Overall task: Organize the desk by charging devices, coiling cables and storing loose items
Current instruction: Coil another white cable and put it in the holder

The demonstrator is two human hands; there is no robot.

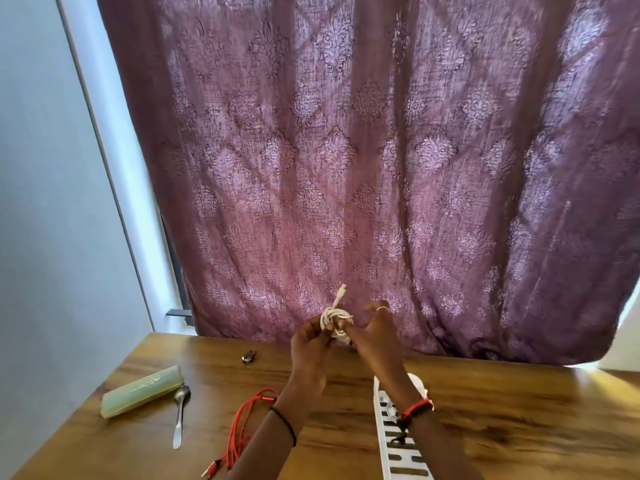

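From the head view, I see both grips raised together over the far edge of the bench (pixel 502 410), meeting on the white cable (pixel 335 318). The left grip (pixel 310 344) has its fingers curled round the bundled coil, holding it from its own side. The right grip (pixel 375 336) pinches the coil from the other side with its thumb and lower fingers, while one finger carrying a thin ring (pixel 382 309) stands up clear of the cable. The cable sits between the two grips as a small tight bundle of loops, lifted off the bench, and one short connector end (pixel 343 289) pokes up above them.

Below the left grip, beside its forearm, a red cable (pixel 242 427) lies in loose long loops on the bench. Further out on that side lies a spoon (pixel 180 417), and beyond it a pale green case (pixel 142 391). A small dark object (pixel 249 356) rests on the bench near the left grip; I cannot tell what it is.

Under the right forearm a white power strip (pixel 398 438) runs toward me. That wrist wears a red thread band (pixel 415 407); the left wrist wears a thin black band (pixel 284 424).

Behind both grips hangs a patterned purple curtain (pixel 381 168).
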